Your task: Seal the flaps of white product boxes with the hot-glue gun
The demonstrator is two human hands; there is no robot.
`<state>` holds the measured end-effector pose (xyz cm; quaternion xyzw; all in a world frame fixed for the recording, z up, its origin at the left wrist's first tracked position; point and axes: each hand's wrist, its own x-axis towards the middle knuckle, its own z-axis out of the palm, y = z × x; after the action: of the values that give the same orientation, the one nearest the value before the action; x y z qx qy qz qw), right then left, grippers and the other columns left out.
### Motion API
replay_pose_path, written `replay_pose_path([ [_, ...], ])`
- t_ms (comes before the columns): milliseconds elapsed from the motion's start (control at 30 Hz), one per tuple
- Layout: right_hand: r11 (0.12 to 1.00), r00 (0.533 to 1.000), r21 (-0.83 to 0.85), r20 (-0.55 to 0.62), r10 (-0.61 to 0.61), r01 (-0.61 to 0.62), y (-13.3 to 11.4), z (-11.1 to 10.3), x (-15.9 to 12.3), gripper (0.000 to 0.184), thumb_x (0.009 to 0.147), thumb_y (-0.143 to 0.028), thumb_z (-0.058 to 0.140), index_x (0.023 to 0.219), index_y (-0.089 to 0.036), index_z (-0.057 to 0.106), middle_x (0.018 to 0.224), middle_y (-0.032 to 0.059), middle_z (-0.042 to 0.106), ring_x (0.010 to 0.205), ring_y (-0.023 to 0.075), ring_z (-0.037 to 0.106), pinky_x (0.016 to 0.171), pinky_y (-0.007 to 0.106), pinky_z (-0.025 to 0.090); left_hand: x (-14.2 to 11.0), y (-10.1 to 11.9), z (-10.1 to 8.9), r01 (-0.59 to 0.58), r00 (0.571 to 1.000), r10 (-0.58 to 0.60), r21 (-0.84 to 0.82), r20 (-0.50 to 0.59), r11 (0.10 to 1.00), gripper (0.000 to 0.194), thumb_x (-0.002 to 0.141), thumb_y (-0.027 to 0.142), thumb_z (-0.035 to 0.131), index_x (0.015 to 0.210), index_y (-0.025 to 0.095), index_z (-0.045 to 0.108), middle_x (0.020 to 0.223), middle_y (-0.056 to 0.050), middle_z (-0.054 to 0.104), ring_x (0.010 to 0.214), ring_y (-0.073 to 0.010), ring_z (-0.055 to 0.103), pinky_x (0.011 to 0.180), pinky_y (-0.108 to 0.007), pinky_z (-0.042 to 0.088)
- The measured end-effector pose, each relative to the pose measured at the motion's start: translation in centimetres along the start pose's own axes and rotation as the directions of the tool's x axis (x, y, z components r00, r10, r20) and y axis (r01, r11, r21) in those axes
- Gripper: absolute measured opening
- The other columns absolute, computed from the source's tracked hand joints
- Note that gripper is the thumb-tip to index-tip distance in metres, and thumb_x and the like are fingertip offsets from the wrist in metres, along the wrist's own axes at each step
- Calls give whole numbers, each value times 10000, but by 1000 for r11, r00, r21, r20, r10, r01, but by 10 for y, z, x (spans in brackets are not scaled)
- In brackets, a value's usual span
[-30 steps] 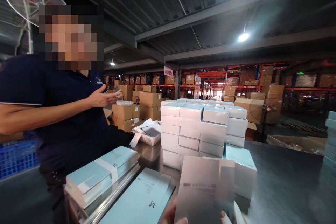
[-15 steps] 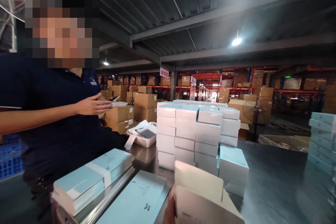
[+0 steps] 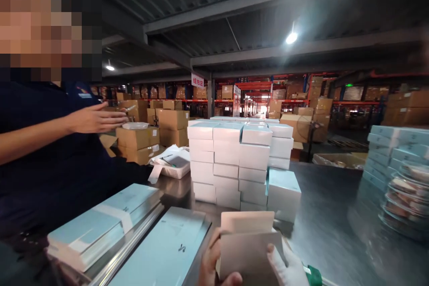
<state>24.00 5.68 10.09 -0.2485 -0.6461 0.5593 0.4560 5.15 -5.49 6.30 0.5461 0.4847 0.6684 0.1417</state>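
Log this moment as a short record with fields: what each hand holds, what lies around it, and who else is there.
left hand: grips the left edge of the pale carton, thumb on its front
right hand: in a white glove, on the carton's right edge
carton: flap raised at the top
near left: flat light-blue sheets and a banded bundle on the steel table
behind: stack of white boxes
far left: white basket with papers
co-worker: dark shirt, hand raised, standing at left
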Motion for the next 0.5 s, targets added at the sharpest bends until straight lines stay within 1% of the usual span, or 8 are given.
replay_pose_path([
  [67, 1000, 998, -14, -61, -19, 18, -3, 8, -2, 586, 910, -622, 743, 1283, -180, 650, 1199, 122, 762, 1076, 317, 735, 895, 329, 622, -12, -7, -1, 41, 997, -45, -61, -61, 997, 804, 760, 696, 797, 1419, 263, 637, 1509, -175, 586, 1362, -437, 578, 1085, -505, 547],
  [167, 987, 970, 20, -186, -153, 159, -15, 16, -1, 483, 889, -392, 719, 1315, -228, 559, 1261, 101, 737, 1089, 263, 729, 863, 291, 622, -20, -18, -7, 53, 999, -53, 42, -5, 998, 722, 765, 582, 851, 1394, 280, 664, 1499, -165, 623, 1532, -444, 406, 1242, -571, 379],
  [233, 983, 968, 2, -177, -178, 181, -24, 10, 4, 462, 907, -414, 671, 1316, -232, 559, 1315, 114, 710, 1183, 267, 692, 896, 312, 617, -19, -23, -12, 29, 998, -36, 116, 56, 993, 577, 750, 545, 873, 1258, 295, 760, 1334, -149, 736, 1535, -441, 404, 1267, -595, 320],
  [300, 963, 973, -204, -114, -200, 174, -26, -11, 11, 493, 926, -541, 603, 1291, -209, 596, 1349, 148, 686, 1259, 310, 647, 965, 390, 596, -12, -23, -15, 56, 998, -55, 100, -7, 993, 585, 706, 609, 880, 1193, 295, 794, 1297, -151, 752, 1489, -461, 461, 1243, -610, 349],
  [367, 831, 977, -542, -81, -199, 125, -12, -43, 14, 555, 896, -614, 512, 1229, -189, 640, 1304, 185, 697, 1225, 378, 657, 994, 499, 564, -4, -21, -16, 131, 984, -124, 54, -130, 990, 661, 634, 711, 876, 1126, 274, 816, 1344, -170, 727, 1463, -497, 473, 1216, -627, 373],
  [433, 590, 980, -807, -113, -163, 5, 18, -77, 10, 469, 832, -564, 462, 1047, -210, 680, 1125, 205, 745, 1020, 432, 723, 856, 552, 569, 4, -15, -15, 181, 956, -174, 6, -235, 984, 726, 581, 797, 846, 1060, 252, 827, 1316, -182, 734, 1423, -518, 500, 1185, -633, 403],
  [467, 503, 988, -863, -116, -102, -49, 36, -91, 5, 372, 837, -542, 460, 903, -242, 671, 955, 192, 761, 858, 429, 742, 742, 544, 560, 8, -11, -15, 190, 945, -186, -10, -269, 982, 745, 570, 825, 827, 1035, 244, 826, 1267, -180, 752, 1383, -515, 535, 1168, -626, 423],
  [500, 484, 993, -872, -109, -40, -77, 54, -102, -2, 309, 808, -520, 486, 819, -266, 660, 772, 160, 741, 689, 411, 728, 664, 533, 541, 12, -6, -15, 190, 938, -187, -19, -292, 982, 755, 563, 845, 811, 1012, 238, 825, 1205, -173, 769, 1325, -504, 580, 1144, -611, 449],
])
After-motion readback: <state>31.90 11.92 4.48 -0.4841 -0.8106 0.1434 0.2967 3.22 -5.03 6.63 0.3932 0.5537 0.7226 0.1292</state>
